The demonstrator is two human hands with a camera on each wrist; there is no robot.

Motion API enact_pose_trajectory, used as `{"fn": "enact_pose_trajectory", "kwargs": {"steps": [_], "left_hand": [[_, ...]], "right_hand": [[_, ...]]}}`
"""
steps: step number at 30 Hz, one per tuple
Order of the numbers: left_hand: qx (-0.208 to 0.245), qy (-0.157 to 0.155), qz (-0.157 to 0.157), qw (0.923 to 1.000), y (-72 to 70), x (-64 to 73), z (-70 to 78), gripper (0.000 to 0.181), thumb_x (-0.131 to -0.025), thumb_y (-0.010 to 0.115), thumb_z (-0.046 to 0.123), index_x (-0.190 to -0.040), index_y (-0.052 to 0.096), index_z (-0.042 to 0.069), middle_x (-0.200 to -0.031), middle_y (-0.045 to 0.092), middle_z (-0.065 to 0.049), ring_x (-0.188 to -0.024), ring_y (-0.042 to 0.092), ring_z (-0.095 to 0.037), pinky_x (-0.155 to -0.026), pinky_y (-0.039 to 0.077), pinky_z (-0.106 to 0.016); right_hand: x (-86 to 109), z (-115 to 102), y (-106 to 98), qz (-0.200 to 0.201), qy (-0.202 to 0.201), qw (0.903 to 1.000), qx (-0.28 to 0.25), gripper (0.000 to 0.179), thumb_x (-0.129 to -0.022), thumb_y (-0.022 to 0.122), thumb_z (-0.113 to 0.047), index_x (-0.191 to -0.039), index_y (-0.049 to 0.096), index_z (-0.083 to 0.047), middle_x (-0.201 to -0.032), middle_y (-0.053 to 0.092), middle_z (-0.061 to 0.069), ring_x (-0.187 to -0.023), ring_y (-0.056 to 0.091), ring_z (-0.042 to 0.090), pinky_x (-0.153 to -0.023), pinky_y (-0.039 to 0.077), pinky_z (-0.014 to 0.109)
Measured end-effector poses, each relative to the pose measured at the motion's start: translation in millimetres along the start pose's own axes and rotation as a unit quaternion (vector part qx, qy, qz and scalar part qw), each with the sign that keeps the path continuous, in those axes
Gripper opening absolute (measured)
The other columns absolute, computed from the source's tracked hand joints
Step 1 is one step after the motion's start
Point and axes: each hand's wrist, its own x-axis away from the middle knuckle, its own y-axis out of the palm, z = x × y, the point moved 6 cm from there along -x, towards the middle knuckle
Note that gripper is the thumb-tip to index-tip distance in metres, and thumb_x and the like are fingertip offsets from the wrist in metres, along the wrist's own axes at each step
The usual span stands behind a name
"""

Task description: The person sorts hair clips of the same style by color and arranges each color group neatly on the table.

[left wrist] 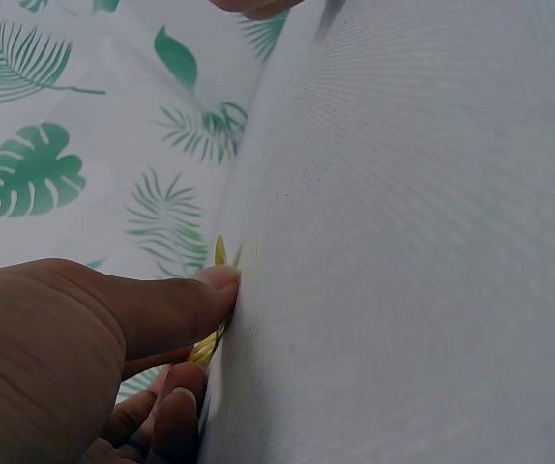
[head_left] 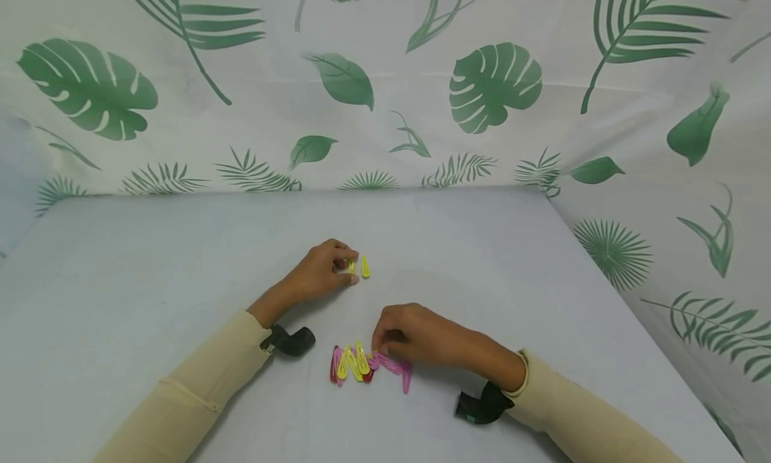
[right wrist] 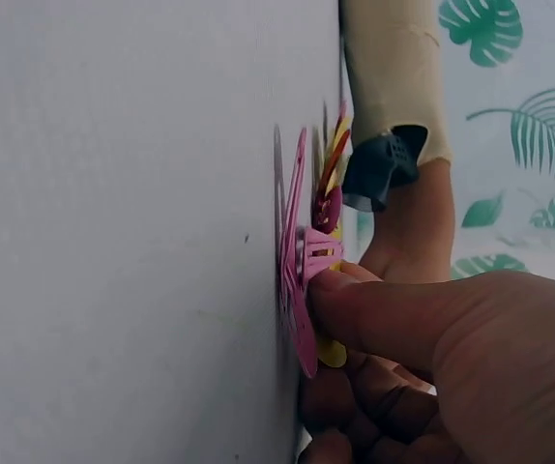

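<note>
Left hand (head_left: pixel 319 270), centre of frame: thumb and fingertips nearly closed, pinching a yellow clip (head_left: pixel 352 267); second yellow clip (head_left: pixel 365 267) lies just to its right on the white table (head_left: pixel 470 249). Right hand (head_left: pixel 430 332), lower centre: fingers curled, thumb against the mixed clip pile (head_left: pixel 362 360); cannot tell whether it grips one. Pink clip (head_left: pixel 406 379) at pile's right edge.

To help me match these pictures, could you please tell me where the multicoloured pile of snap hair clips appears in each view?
Head: the pile of snap hair clips lies below centre, by the right hand.
Left wrist: not in view.
Right wrist: just right of centre.
Shared landmark: the leaf-print backdrop.
</note>
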Motion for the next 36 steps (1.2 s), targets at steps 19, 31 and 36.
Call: {"fn": "enact_pose_trajectory", "kwargs": {"steps": [19,31,36], "left_hand": [[-0.010,-0.009,0.000,0.9999,0.6,0.5,1.1,0.045,-0.086,0.075,0.010,-0.127,0.062,-0.004,-0.119,0.056,-0.016,-0.095,0.055,-0.022,-0.081,0.048,-0.034],[-0.004,-0.009,-0.001,0.9999,1.6,-0.3,-0.4,0.045,-0.086,0.075,0.009,-0.127,0.061,-0.005,-0.118,0.055,-0.015,-0.097,0.056,-0.022,-0.083,0.049,-0.035],[0.003,-0.007,-0.004,1.0000,1.4,-0.2,-1.0,0.045,-0.086,0.075,0.009,-0.127,0.061,-0.005,-0.118,0.055,-0.015,-0.098,0.055,-0.023,-0.083,0.048,-0.034]], "right_hand": [[-1.4,6,-7,0.027,0.005,0.9991,-0.031,0.031,-0.092,0.060,0.005,-0.116,0.072,-0.010,-0.094,0.062,-0.006,-0.082,0.053,0.008,-0.072,0.047,0.024],[-0.1,12,-12,0.032,0.006,0.9966,-0.076,0.019,-0.093,0.064,0.000,-0.105,0.073,-0.011,-0.100,0.067,-0.009,-0.091,0.059,0.008,-0.082,0.050,0.026],[-0.9,16,-12,0.019,0.021,0.9958,-0.088,0.016,-0.092,0.065,-0.003,-0.104,0.072,-0.012,-0.100,0.068,-0.010,-0.094,0.060,0.008,-0.086,0.049,0.027]]}}
